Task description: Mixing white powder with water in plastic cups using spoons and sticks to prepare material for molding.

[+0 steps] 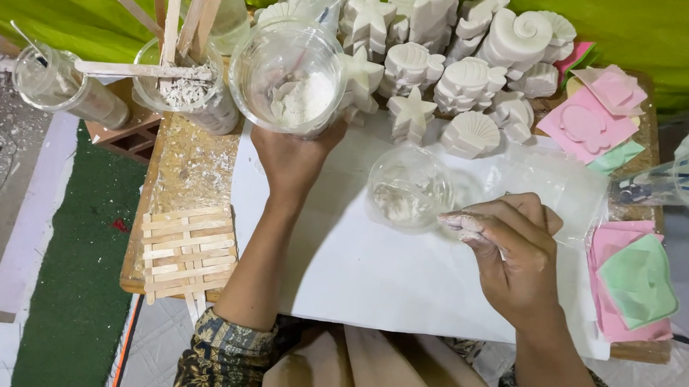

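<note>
My left hand grips a clear plastic cup with white powder in its bottom, held up over the table's far side. My right hand, dusted with white powder, rests on the white sheet with fingers curled. Its fingertips touch the rim of a small clear cup that holds a little white paste. The small cup stands on the sheet between both hands.
Several white plaster shells and starfish crowd the table's far edge. Pink and green moulds lie at the right. A cup with wooden sticks, another clear cup and a stick raft sit at the left.
</note>
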